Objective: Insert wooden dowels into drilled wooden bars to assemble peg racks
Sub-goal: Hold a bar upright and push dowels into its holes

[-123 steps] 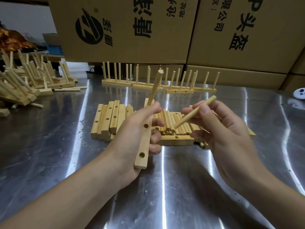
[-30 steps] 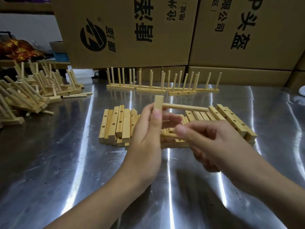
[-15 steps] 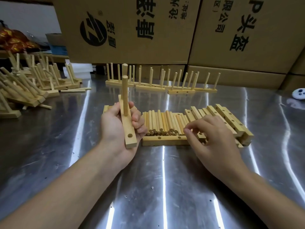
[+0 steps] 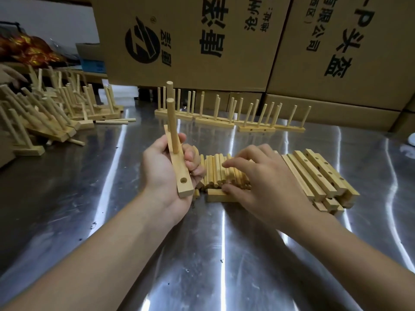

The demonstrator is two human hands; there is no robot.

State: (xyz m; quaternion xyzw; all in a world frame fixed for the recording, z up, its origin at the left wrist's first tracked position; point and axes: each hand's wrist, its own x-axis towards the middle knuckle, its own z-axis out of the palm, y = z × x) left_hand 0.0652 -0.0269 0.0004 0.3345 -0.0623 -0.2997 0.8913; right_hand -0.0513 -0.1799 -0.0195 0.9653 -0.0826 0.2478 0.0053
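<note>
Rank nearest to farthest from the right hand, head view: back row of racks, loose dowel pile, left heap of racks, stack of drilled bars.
1. loose dowel pile, under the fingers
2. stack of drilled bars, just right
3. back row of racks, straight ahead
4. left heap of racks, far left

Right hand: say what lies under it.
Under the right hand lies the pile of loose dowels, fronted by a bar. Whether its fingers pinch one is hidden.
</note>
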